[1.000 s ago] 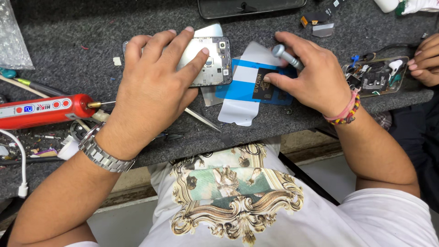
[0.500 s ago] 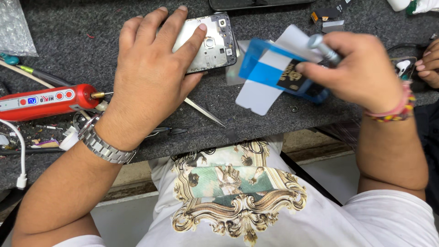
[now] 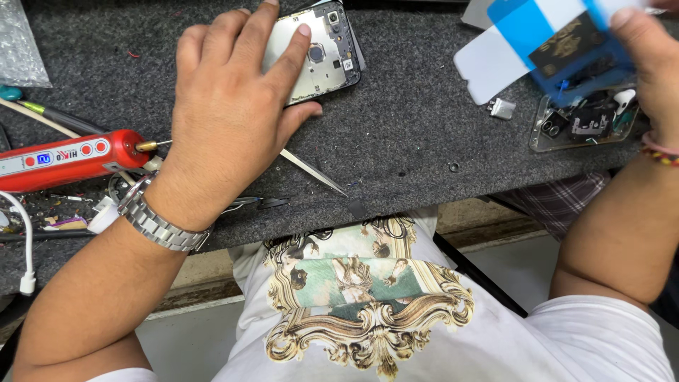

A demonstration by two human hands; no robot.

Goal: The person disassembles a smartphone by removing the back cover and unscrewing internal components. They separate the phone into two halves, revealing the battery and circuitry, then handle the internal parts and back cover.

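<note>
— Where's the phone frame [image 3: 315, 53]?
— Pinned flat beneath the left hand [image 3: 230, 117], fingers spread; long axis toward one o'clock.
— The right hand [image 3: 647, 64]?
— At three o'clock, pinching the blue-and-white film sheet [image 3: 523, 42], well apart.

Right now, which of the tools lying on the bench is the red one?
The fat pen-shaped electric screwdriver beside the left hand, with a brass tip. The tweezers poking out under that hand are thin bare metal, and the tool above it is dark and thin.
</note>
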